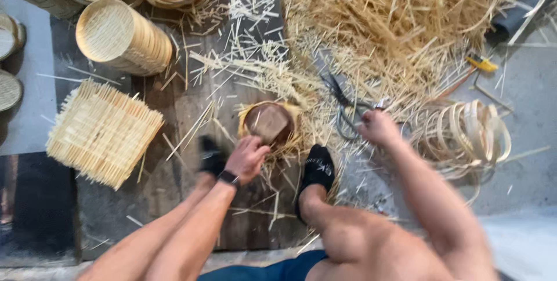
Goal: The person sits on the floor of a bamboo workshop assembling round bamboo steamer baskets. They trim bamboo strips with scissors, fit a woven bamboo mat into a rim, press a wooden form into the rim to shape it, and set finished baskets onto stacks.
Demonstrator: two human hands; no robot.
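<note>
My left hand [246,158] rests on the near rim of a small round bamboo basket [268,122] that sits on a wooden block between my feet, gripping its edge. My right hand [378,128] reaches out to the right and closes around the handles of dark metal shears [342,107] lying on the straw. Black socks cover my left foot [210,154] and my right foot [317,168], which flank the basket.
A stack of square woven mats [101,132] lies at the left. Stacks of finished round baskets [123,37] stand at the back left. A heap of bamboo shavings [394,20] fills the back right, and coiled bamboo hoops [464,133] lie to the right.
</note>
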